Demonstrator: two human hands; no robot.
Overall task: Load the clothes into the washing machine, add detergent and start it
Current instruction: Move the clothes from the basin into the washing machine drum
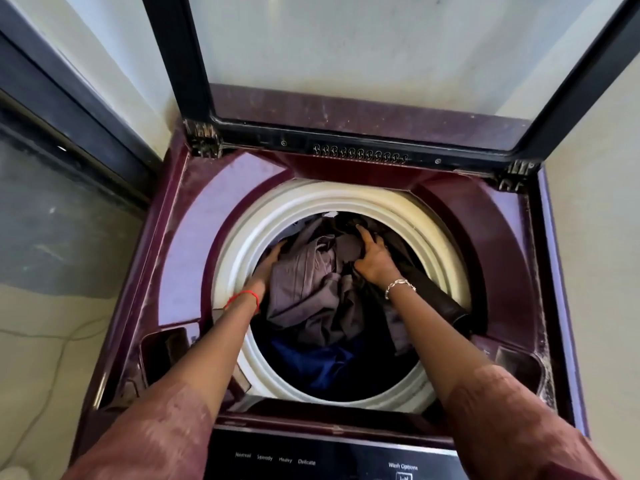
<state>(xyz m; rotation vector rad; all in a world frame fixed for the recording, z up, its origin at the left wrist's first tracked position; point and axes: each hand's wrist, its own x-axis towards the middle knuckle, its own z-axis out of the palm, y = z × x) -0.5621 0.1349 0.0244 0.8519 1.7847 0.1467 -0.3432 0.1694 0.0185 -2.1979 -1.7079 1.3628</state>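
A maroon top-loading washing machine (194,237) stands with its glass lid (363,46) raised upright. Inside its white drum rim (408,209) lies a heap of clothes (311,289): grey-brown garments on top, a blue one (311,362) lower at the front, dark ones at the right. Both my arms reach into the drum. My left hand (268,265) lies flat against the left side of the grey heap, fingers partly under the cloth. My right hand (372,254) presses on the dark clothes at the far right, fingers spread and partly buried.
The black control panel (311,459) with wash-mode labels sits at the front edge. A recessed compartment (166,351) is at the front left of the top deck, another at the front right (519,362). A dark door frame (52,109) and a cable (52,358) on the floor lie left.
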